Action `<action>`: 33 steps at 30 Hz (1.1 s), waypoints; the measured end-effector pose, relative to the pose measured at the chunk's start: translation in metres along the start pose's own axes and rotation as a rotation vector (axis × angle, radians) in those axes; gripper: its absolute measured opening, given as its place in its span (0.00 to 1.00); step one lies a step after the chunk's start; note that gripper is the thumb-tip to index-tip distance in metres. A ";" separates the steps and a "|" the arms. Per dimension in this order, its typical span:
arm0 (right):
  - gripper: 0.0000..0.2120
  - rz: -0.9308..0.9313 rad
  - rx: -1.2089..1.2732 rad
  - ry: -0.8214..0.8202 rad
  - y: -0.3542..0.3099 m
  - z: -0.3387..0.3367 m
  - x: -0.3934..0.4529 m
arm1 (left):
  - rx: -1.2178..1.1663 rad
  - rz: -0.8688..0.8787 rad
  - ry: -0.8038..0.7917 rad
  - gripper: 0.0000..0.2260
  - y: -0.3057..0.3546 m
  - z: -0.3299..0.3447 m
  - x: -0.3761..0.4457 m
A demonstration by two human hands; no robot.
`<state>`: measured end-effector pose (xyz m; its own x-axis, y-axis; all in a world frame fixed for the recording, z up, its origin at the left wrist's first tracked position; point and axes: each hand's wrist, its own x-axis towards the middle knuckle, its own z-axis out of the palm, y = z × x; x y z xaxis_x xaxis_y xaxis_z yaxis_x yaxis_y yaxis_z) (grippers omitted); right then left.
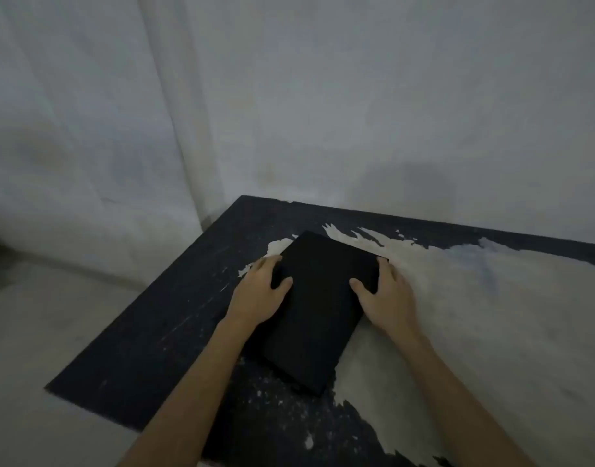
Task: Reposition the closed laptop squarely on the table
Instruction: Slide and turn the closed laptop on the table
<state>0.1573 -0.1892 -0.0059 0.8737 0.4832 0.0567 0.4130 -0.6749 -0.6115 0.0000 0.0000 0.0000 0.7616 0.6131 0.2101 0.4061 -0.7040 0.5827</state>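
Gripping laptop [318,308] edges, left hand [259,291], right hand [385,294]

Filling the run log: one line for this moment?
left hand: gripping laptop left edge | right hand: gripping right edge | laptop: closed, flat on table

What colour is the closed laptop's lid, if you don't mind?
Plain matte black, with no visible markings; the laptop shows in the head view.

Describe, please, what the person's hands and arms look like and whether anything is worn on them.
Both forearms are bare with no sleeves in view. The left hand and right hand wear no gloves, and no watch, bracelet or ring is visible, though the dim light could hide small details.
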 end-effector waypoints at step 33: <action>0.45 0.109 1.084 0.190 -0.030 0.023 -0.009 | -0.238 0.021 0.145 0.18 0.001 -0.002 0.017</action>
<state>0.1316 -0.1606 -0.0062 0.9552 0.2951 0.0241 -0.0316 0.1825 -0.9827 0.0121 0.0102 0.0063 0.6811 0.6564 0.3244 0.2477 -0.6234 0.7416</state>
